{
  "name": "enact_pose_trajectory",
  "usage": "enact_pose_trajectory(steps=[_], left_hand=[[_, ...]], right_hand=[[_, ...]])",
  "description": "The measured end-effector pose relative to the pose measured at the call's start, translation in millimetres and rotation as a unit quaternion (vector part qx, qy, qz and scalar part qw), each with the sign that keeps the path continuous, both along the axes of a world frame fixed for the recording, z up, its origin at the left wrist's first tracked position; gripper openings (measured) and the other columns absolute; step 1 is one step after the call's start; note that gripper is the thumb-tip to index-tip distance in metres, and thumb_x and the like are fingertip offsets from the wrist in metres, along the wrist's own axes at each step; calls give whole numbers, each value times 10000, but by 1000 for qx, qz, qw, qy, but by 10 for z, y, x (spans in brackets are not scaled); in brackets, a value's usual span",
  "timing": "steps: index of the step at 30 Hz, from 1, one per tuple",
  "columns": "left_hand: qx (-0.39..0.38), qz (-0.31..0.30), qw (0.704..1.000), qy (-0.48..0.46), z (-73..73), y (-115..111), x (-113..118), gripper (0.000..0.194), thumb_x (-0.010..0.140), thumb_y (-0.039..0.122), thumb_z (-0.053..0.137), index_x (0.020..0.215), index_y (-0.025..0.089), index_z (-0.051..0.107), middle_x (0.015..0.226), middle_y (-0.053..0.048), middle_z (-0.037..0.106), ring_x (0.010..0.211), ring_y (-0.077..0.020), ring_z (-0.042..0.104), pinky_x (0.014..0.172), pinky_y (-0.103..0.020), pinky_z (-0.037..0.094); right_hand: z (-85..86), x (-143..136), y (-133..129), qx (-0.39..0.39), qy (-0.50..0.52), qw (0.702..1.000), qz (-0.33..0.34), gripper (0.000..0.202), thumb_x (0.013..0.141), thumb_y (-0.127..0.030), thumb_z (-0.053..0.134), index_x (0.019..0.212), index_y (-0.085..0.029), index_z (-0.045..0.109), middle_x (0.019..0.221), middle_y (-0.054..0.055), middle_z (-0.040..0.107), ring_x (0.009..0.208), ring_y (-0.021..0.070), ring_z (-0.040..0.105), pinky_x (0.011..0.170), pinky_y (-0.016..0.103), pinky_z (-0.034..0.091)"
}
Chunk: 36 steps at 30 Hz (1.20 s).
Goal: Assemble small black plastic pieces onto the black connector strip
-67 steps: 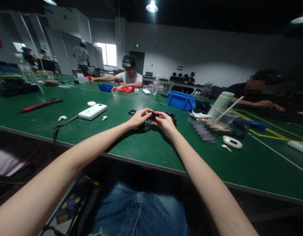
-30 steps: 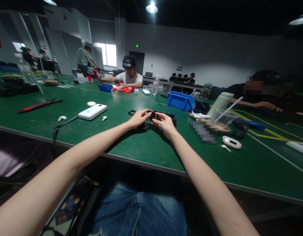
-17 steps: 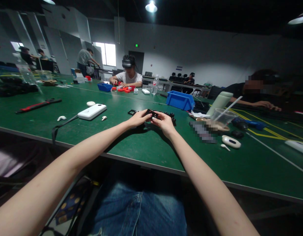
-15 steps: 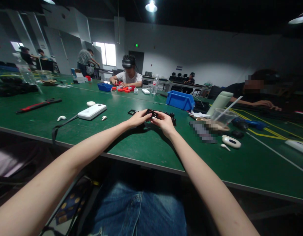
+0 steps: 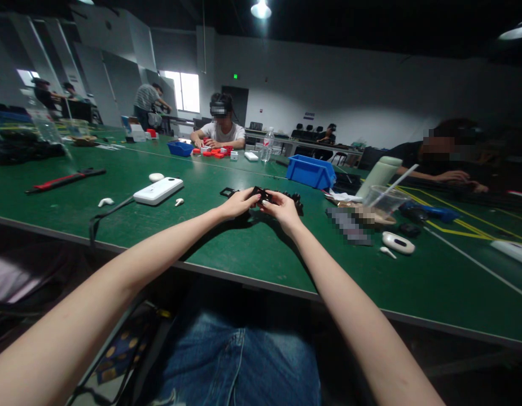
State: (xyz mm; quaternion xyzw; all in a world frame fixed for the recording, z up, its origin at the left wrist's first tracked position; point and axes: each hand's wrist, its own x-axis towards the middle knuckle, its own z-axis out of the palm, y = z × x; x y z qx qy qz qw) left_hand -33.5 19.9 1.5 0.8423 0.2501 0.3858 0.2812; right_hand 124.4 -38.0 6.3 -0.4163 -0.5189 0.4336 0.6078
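Observation:
Both my hands meet above the green table (image 5: pixel 252 254), holding one small black part (image 5: pixel 261 194) between their fingertips. My left hand (image 5: pixel 238 204) pinches its left side, and my right hand (image 5: pixel 283 209) pinches its right side. The part looks like dark plastic with openings in it; its exact kind is too small to tell. Just left of my left fingers lies a flat black frame-like piece (image 5: pixel 227 192). A pile of black pieces (image 5: pixel 295 202) sits behind my right hand, partly hidden by it.
A white power bank (image 5: pixel 158 191) with a strap and white earbuds (image 5: pixel 179 202) lie to the left, near a red-black tool (image 5: pixel 68 179). Rightward stand a blue bin (image 5: pixel 311 172), a plastic cup (image 5: pixel 385 200) and an earbud case (image 5: pixel 398 243). Co-workers sit across and at right.
The black part has tilted slightly between my fingers. My hands stay in nearly the same place, both still gripping it.

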Motion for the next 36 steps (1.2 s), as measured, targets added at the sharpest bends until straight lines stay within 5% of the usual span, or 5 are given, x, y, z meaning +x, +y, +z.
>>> enact_pose_trajectory(steps=[11,22,36], left_hand=[[21,16,999,23,24,-44,-7,430,854,488,429,1062,138,565,902,-58,644,797,-194,578,723,-288,434],[47,1,999,-2,-3,-18,-10,429,845,457,485,1136,151,562,930,-47,658,823,-179,595,742,-271,447],[35,-1,998,-45,1,-40,1,521,823,396,558,1287,175,471,827,-21,634,734,-154,599,717,-270,458]], right_hand=[[39,7,-74,35,-51,998,14,431,572,-196,761,991,-191,661,819,7,677,653,104,629,705,285,548],[79,-10,-52,-32,-7,999,-15,174,771,-216,651,943,-191,643,770,2,666,625,106,661,568,221,542],[87,-5,-25,-62,-10,997,-52,123,794,-220,636,895,-151,637,688,-7,642,442,59,580,371,138,356]])
